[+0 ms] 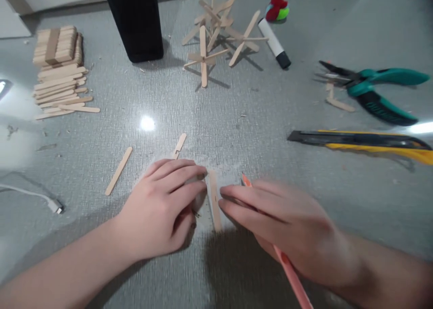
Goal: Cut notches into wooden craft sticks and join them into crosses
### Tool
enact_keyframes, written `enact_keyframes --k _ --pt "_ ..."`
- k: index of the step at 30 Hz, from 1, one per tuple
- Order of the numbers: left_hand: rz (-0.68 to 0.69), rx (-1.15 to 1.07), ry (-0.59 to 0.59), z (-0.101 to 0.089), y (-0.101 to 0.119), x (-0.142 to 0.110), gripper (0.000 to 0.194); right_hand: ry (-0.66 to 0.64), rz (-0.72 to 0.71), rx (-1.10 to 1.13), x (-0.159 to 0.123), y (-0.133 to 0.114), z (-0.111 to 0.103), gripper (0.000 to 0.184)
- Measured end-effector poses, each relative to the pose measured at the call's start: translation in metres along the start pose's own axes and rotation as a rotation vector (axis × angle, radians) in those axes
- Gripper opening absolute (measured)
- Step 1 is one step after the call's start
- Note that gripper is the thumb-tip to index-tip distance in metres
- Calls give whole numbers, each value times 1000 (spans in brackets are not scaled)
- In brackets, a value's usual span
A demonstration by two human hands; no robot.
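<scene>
Many loose sticks (62,92) lie at my far left, below a banded bundle (64,45), with a white cable (54,204) nearer me. Next comes one single stick (118,171) lying apart on the tabletop (152,92), and beyond it a tall black object (135,25).

My left hand (162,205) is down with its fingers bent and the thumb tucked low; whether they pinch anything I cannot tell. A notched stick (181,142) pokes out past the knuckles, and farther off stand several star-shaped pieces (203,58) made of crossed sticks.

Between my two hands lies the work stick (214,187), roughly upright in my view, with a small dark mark partway along it. It seems to sit against something clear (perhaps a ruler, too faint to be sure). I judge this to be the lining-up and marking step.

My right hand (284,219) has its fingers closed round an orange pencil (292,277), its tip clear of the wood, while two fingertips reach to the stick's right edge. Marking calls for a steady stick and the pencil point turned onto it. Farther right are a glue stick (273,43), a yellow cutter (365,144) and pliers (363,85).
</scene>
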State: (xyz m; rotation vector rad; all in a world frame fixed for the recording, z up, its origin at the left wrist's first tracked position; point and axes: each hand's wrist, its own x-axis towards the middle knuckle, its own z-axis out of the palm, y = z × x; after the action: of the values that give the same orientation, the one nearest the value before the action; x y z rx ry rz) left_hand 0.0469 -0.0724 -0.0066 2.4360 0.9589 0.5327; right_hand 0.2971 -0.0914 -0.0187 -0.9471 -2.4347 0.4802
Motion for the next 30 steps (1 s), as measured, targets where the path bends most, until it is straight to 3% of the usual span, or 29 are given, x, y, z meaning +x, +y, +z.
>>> enact_keyframes --k 7,12,16,19,24,30 --pt "22 112 2 -4 0 0 28 -46 -117 -59 -5 7 4 30" --pt "56 94 -70 -9 -8 1 40 -18 -115 -104 -3 10 4 29" --pt "68 149 -50 -10 -17 1 55 -12 -72 -50 -4 11 4 27" --pt "132 155 -18 -12 -20 1 65 61 -2 26 -4 12 3 26" --pt "167 219 -65 -16 -21 3 70 97 2 35 -3 13 2 24" --pt "227 367 -28 -14 -21 5 75 77 5 53 -1 13 4 27"
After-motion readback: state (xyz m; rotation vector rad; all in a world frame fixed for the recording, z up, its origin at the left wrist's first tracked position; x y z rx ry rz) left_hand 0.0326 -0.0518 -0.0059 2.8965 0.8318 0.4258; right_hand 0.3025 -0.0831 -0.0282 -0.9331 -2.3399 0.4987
